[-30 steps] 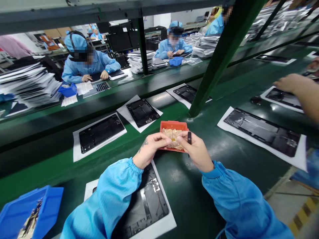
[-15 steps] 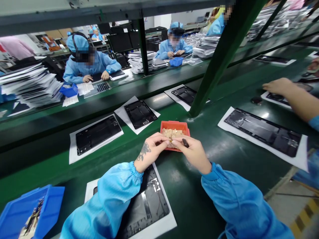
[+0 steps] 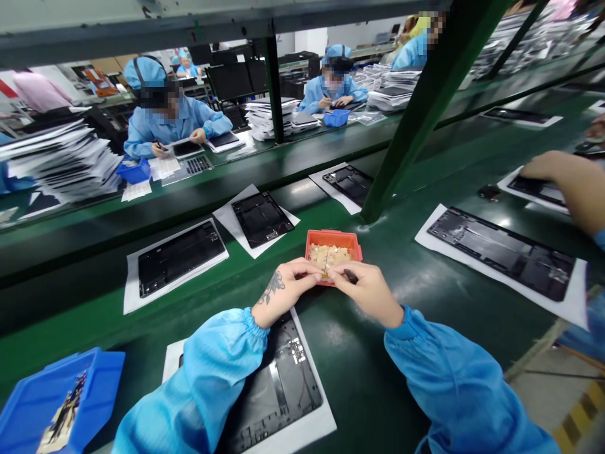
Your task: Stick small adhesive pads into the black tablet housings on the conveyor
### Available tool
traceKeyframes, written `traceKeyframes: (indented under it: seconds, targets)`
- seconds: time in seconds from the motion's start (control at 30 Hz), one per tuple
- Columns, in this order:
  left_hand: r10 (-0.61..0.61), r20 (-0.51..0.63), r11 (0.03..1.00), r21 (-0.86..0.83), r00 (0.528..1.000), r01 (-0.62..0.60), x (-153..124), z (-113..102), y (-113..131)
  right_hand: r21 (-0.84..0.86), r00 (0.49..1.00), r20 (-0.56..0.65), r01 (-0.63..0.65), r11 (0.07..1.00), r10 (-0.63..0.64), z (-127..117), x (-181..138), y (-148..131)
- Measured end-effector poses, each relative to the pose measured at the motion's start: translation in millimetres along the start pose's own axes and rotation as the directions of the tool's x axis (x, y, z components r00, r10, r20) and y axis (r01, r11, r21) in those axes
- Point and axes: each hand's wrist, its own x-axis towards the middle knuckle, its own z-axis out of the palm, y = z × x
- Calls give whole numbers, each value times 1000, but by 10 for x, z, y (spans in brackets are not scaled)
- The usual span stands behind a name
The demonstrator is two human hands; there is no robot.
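My left hand [image 3: 286, 288] is closed in a pinch, its fingertips on a small yellowish strip [image 3: 325, 275] over the near edge of a red bin [image 3: 357, 248]. Opposite it, my right hand [image 3: 366, 289] is also closed, its fingertips at the same strip. A short dark tool [image 3: 350, 275], its kind not clear, sticks out from the right fingers. Small tan pieces [image 3: 329, 255] fill the bin, and a thin dark line stands up in front of them. Beneath my left forearm lies a black tablet housing [image 3: 265, 403] on a white sheet [image 3: 314, 421], partly hidden by the sleeve.
A blue bin [image 3: 101, 384] with small strips stands at lower left. Further tablet housings [image 3: 182, 258] lie on white sheets along the green bench [image 3: 350, 353]. A slanted green post [image 3: 401, 120] rises beyond the red bin. A co-worker's hand [image 3: 551, 173] works at right; other people sit opposite.
My hands stay together at the red bin, with the yellowish strip showing a little more between the fingertips. The co-worker's hand at right has shifted, and the person opposite at left has lifted a panel.
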Motion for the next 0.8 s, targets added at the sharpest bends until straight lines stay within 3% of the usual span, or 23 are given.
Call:
traceKeyframes:
  seconds: [0.13, 0.3, 0.47, 0.63, 0.73, 0.8]
  targets:
    - [-125, -28, 979, -168, 992, 119, -5, -30, -31, -185, 992, -60, 96, 978, -109, 16, 2, 1]
    - [-194, -62, 951, -258, 979, 172, -10, -85, -107, -314, 982, -157, 52, 948, -106, 5, 34, 109]
    - [-231, -102, 911, -373, 968, 178, -111, -126, -120, -370, 977, -165, 69, 927, -138, 13, 47, 195]
    - [-261, -176, 903, -391, 949, 176, -458, -254, -56, -252, 939, -281, 127, 959, -198, 2, 26, 68]
    - [-307, -213, 913, -340, 928, 225, -795, -413, 4, -3, 943, -331, 35, 999, -34, -23, -40, -116]
    - [-336, -239, 914, -317, 911, 255, -1049, -527, 55, 125, 959, -273, -35, 991, 69, -23, -97, -239]
